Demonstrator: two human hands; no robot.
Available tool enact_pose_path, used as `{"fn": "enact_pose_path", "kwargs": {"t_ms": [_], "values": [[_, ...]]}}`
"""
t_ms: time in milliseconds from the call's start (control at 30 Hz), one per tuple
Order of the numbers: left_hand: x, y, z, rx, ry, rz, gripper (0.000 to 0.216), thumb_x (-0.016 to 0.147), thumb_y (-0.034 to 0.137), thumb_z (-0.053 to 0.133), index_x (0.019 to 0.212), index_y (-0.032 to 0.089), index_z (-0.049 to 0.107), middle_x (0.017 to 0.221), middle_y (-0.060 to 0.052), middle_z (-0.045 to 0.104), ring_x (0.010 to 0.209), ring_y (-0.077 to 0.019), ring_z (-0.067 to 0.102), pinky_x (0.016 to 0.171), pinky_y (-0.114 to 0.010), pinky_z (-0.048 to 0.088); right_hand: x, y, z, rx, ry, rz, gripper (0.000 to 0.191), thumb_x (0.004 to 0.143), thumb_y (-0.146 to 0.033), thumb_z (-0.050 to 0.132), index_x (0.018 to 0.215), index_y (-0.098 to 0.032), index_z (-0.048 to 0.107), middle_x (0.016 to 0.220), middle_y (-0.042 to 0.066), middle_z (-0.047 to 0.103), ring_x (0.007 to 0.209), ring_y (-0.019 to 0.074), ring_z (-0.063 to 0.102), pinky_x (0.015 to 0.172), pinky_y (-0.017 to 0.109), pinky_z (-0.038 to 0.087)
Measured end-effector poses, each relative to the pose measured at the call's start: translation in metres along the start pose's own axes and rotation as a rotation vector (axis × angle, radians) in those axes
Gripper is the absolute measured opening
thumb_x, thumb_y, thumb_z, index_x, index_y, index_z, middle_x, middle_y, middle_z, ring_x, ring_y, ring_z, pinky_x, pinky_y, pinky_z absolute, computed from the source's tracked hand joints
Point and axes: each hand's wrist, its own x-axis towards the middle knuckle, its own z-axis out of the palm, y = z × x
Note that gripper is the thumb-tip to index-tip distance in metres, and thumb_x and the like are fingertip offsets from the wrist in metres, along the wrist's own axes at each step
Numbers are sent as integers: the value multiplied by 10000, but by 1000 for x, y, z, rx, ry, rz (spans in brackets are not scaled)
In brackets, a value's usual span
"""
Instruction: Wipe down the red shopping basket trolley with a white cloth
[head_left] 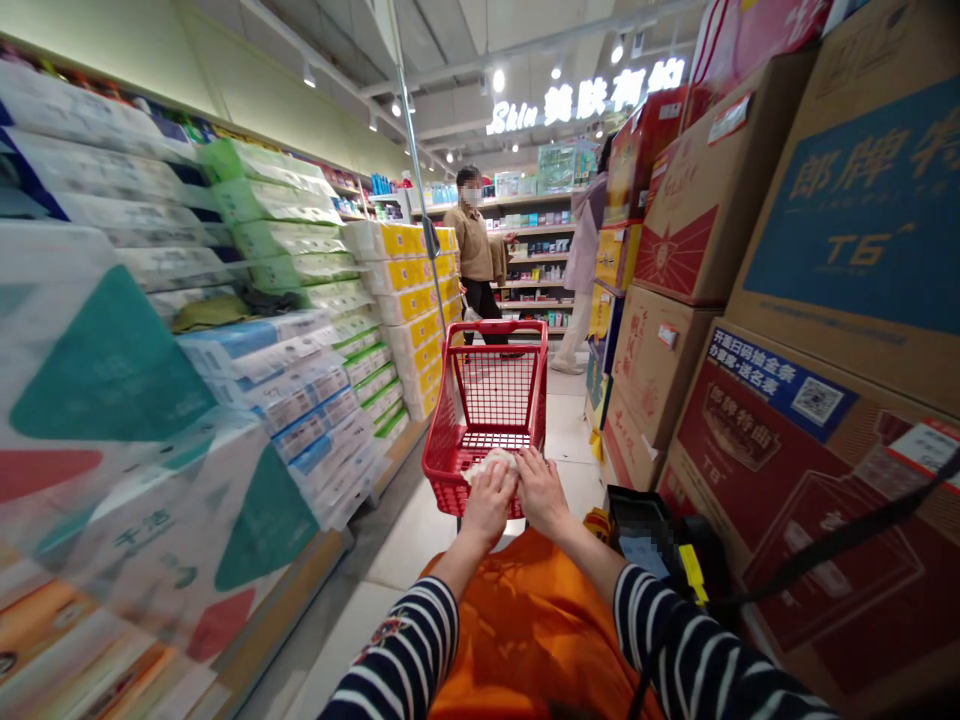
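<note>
A red shopping cart (491,400) stands in the aisle right in front of me. Both my hands rest on its near edge. My left hand (489,505) is curled over a crumpled white cloth or paper (491,463) on the handle. My right hand (541,490) lies beside it, fingers bent over the same edge and touching the white thing. My sleeves are striped navy and white, and an orange garment covers my front.
Stacked tissue and paper packs (285,330) line the left shelf. Brown and red cartons (750,330) are piled on the right. A person in a tan top (478,255) stands beyond the cart, another person (585,260) by the far shelves. A black scanner device (645,540) hangs near my right arm.
</note>
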Motion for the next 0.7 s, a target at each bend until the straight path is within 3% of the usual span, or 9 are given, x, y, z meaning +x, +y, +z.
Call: {"fn": "enact_pose_path", "kwargs": {"t_ms": [100,267,333,533,600,700], "values": [[-11,-25,-6,37,-6,-2,387,874,234,394,1252,257,476,1352,-66,460,1270,-244,351,988,-445,342,-2,-3,-1,1,-13,6,493,823,-122,378,1313,-121,432,1414,109,351,1330,228,241,1071,448,177],[-34,-80,-19,133,-9,-169,356,872,280,409,1207,249,525,1344,-87,467,1247,-259,386,962,-431,370,-3,-10,0,37,-24,-6,534,791,-113,408,1325,-109,412,1417,118,341,1333,232,236,1068,457,184],[-34,-78,-18,135,-18,-176,362,874,252,394,1212,244,522,1351,-93,458,1255,-263,376,962,-436,371,-2,-12,2,43,-16,-20,540,783,-115,414,1324,-113,416,1418,118,338,1332,236,240,1067,460,185],[-13,-26,-6,31,-34,-28,452,856,167,354,1300,212,426,1391,-114,400,1305,-258,299,988,-468,347,0,-16,8,34,8,-72,535,796,-125,393,1331,-129,408,1424,100,332,1335,225,231,1074,454,171],[-13,-27,-7,26,-40,-1,450,858,176,355,1300,221,425,1392,-100,403,1302,-253,305,992,-467,345,-1,-17,9,30,7,-73,532,798,-127,392,1330,-131,411,1422,102,336,1334,226,232,1074,453,174],[-23,-55,-13,71,-25,-70,402,867,221,368,1253,237,480,1370,-85,437,1276,-256,351,988,-464,353,-2,-14,8,30,12,-64,540,791,-109,386,1330,-127,409,1422,110,333,1334,228,231,1072,462,176]]}}
